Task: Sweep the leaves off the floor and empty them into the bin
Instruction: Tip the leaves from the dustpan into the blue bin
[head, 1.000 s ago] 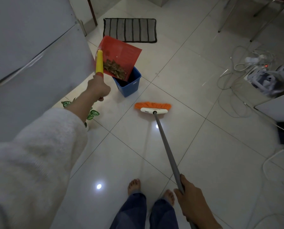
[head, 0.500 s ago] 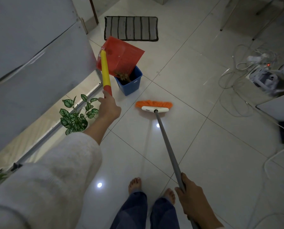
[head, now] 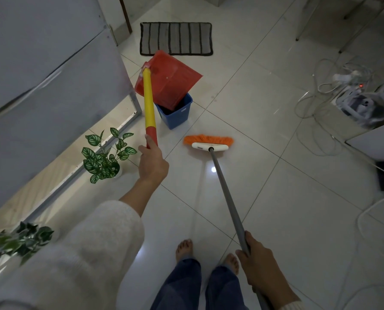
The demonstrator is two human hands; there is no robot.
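**Dustpan tipped into the bin**

Head view: the left hand grips the red end of the yellow handle, holding the red dustpan tilted ahead of it, lip down inside the blue bin. The right hand, nearer the body, is curled round the grey pole of the broom, whose orange head rests on the floor just right of the left hand. A potted plant stands left of that hand.
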